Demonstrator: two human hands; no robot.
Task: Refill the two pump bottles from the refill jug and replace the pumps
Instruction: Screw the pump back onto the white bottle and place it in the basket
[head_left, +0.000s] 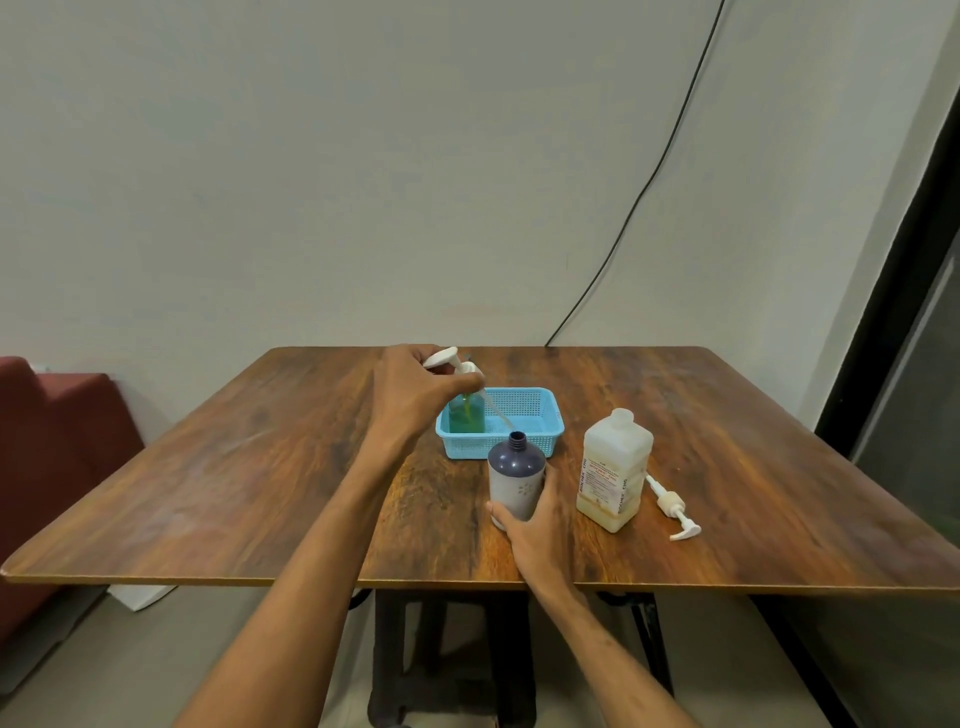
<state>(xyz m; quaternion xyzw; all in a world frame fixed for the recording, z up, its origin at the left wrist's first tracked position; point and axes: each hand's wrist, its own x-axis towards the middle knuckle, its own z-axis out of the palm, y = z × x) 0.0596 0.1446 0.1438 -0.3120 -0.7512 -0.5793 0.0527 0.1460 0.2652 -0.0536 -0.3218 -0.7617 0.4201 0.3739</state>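
My left hand (415, 395) pinches a white pump (451, 362) just above the green bottle (466, 415) in the blue basket (540, 436). My right hand (540, 519) wraps the open-necked purple bottle (515, 475), just in front of the basket. I judge the pumps are coming off; pouring from the uncapped jug (615, 467), right of the basket, comes next. A second pump (670, 506) lies beyond the jug. The surface (260, 467) left of the basket is bare.

A blue basket (540, 415) sits on the wooden table (260, 467).
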